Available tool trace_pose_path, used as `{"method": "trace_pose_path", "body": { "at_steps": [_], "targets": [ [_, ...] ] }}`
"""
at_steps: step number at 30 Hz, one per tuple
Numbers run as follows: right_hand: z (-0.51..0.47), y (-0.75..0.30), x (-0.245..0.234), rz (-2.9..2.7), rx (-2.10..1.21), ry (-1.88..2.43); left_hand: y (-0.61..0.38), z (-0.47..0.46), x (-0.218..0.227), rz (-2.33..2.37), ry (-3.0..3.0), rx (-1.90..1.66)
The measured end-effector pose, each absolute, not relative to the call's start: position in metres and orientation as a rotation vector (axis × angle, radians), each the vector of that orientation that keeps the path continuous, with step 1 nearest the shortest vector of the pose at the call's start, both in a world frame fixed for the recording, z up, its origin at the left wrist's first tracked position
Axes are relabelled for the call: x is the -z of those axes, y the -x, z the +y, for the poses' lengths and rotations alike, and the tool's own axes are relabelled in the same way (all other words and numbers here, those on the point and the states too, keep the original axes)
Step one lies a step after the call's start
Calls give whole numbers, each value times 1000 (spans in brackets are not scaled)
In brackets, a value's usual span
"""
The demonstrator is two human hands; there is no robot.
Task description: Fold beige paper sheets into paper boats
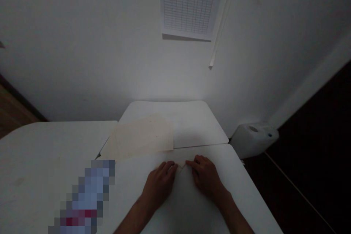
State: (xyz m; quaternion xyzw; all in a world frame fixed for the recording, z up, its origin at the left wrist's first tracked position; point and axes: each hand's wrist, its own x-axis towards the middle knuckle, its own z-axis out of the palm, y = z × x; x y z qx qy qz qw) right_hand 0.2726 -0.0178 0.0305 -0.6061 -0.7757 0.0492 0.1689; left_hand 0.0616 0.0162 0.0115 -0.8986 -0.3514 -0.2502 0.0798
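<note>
Over the white table, a small pale piece of what looks like paper (181,166) lies between my two hands, with a V-shaped lower edge. My left hand (162,179) is closed, its thumb and fingertips pinching the piece's left side. On the other side, my right hand (205,173) has its fingers bent in, with thumb and index tips at the right corner of the piece. The paper barely stands out against the tabletop, and its full outline is hard to make out in the dim light.
A beige sheet (145,135) lies across the joint of the white folding tables (203,124). A blurred-out patch (87,193) covers something at the left. A white plastic jug (253,139) stands right of the tables. A printed chart (189,11) hangs on the wall.
</note>
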Motion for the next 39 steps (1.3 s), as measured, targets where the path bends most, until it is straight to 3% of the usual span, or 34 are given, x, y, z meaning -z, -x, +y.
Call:
{"method": "trace_pose_path", "body": {
  "at_steps": [5, 9, 16, 27, 33, 39],
  "targets": [
    [-18, -274, -28, -2182, -159, 1719, -53, 8, -19, -823, 2479, 988],
    [-18, -273, -28, -2164, -169, 1704, -41, 5, -31, -1166, 2435, 1059],
    [-18, -272, -27, -2124, -169, 1671, -16, -21, -23, -1553, 2697, 846],
    [-21, -268, -20, -1714, -158, 1457, -20, -29, -26, -1356, 2755, 696],
    [-35, -238, -18, -1301, -368, 1547, -17, -26, -11, -1112, 2554, 725],
    [-38, -212, -16, -1227, -646, 1481, -23, -29, -8, -1030, 2467, 722]
  ]
}}
